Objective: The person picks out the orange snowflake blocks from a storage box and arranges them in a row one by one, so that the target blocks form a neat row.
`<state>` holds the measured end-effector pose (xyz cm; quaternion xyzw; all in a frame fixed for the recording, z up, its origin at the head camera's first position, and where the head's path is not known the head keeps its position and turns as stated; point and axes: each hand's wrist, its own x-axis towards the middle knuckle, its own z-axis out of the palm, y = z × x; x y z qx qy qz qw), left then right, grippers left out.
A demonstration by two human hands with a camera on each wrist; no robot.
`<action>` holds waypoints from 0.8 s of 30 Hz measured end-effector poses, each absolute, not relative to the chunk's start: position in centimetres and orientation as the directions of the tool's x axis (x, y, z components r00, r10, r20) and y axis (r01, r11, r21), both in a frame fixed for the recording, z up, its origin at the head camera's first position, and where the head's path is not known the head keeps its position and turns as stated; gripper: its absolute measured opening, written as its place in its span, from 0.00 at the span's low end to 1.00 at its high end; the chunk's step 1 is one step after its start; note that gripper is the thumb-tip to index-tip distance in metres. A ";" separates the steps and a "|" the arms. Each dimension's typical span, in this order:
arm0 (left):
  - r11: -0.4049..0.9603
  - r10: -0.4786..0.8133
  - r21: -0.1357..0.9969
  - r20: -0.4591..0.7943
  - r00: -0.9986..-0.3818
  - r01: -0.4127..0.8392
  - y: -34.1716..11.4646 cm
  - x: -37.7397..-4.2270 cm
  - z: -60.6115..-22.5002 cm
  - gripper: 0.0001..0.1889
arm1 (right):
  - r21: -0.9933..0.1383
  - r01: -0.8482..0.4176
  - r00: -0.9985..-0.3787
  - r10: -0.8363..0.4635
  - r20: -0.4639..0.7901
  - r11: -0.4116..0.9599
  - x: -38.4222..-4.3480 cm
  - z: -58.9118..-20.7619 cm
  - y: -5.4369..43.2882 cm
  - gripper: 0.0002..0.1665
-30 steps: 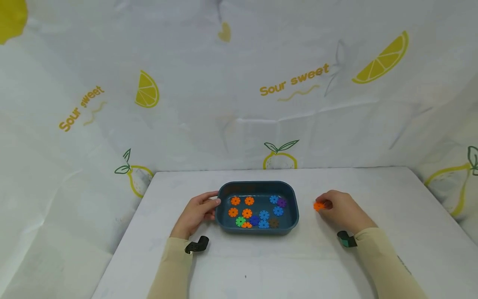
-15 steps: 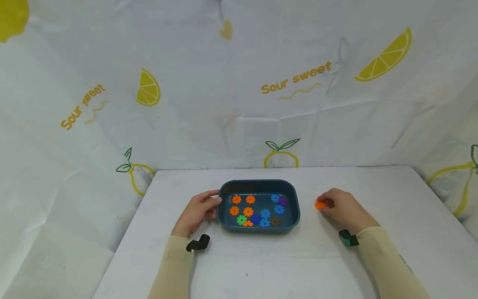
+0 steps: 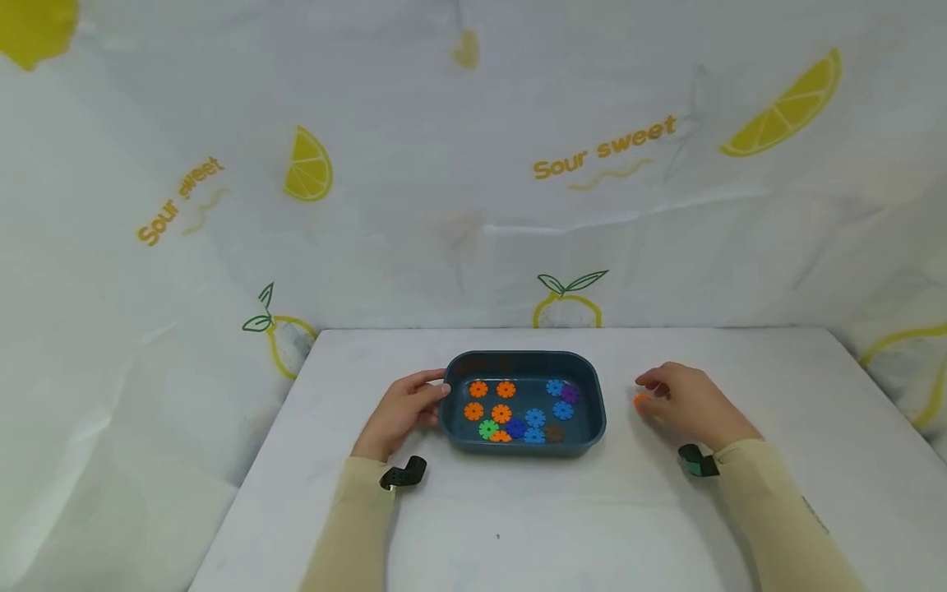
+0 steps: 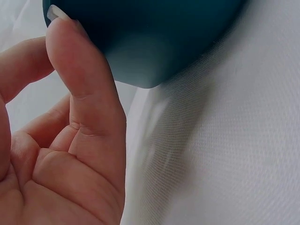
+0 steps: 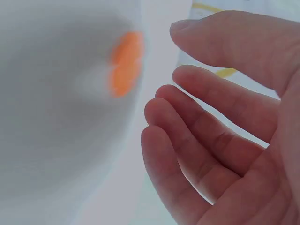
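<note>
A dark teal tray [image 3: 524, 448] holds several notched plastic discs, including orange discs [image 3: 478, 389], blue discs [image 3: 563, 410], a green disc [image 3: 488, 429], a purple disc [image 3: 570, 395] and a brown disc [image 3: 554, 433]. At its left end my left hand [image 3: 403, 413] grips the wall, thumb on the rim; the left wrist view shows the thumb [image 4: 77, 61] against the tray. To the tray's right, a single orange disc [image 5: 125, 64] lies on the table. My right hand [image 3: 682, 401] hovers beside it with parted, relaxed fingers, apart from the disc, and partly covers it in the head view.
The white-covered table [image 3: 592, 526] runs back to a white cloth backdrop [image 3: 414, 164] printed with lemons. Each wrist carries a small black camera mount, such as the left mount [image 3: 404, 473].
My right hand has let go of the orange disc, which now lies on the table. The left hand stays on the tray. The head view has shifted slightly.
</note>
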<state>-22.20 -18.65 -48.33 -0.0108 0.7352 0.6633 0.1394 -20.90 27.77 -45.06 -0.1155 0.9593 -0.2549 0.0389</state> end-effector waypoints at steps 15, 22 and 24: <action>0.142 0.172 0.975 -0.196 -0.965 -0.173 -18.7 -21.9 -48.4 0.28 | -0.441 -0.561 -0.758 -0.649 -0.065 0.700 -26.0 -38.8 14.9 0.15; 0.141 0.181 0.981 -0.160 -0.970 -0.135 -18.7 -22.0 -48.4 0.27 | -0.372 -0.692 -0.586 -0.782 -0.211 0.619 -26.4 -41.0 9.2 0.15; 0.144 0.183 0.982 -0.148 -0.972 -0.122 -18.6 -22.1 -48.2 0.27 | -0.344 -0.718 -0.556 -0.796 -0.239 0.605 -26.1 -41.4 8.3 0.15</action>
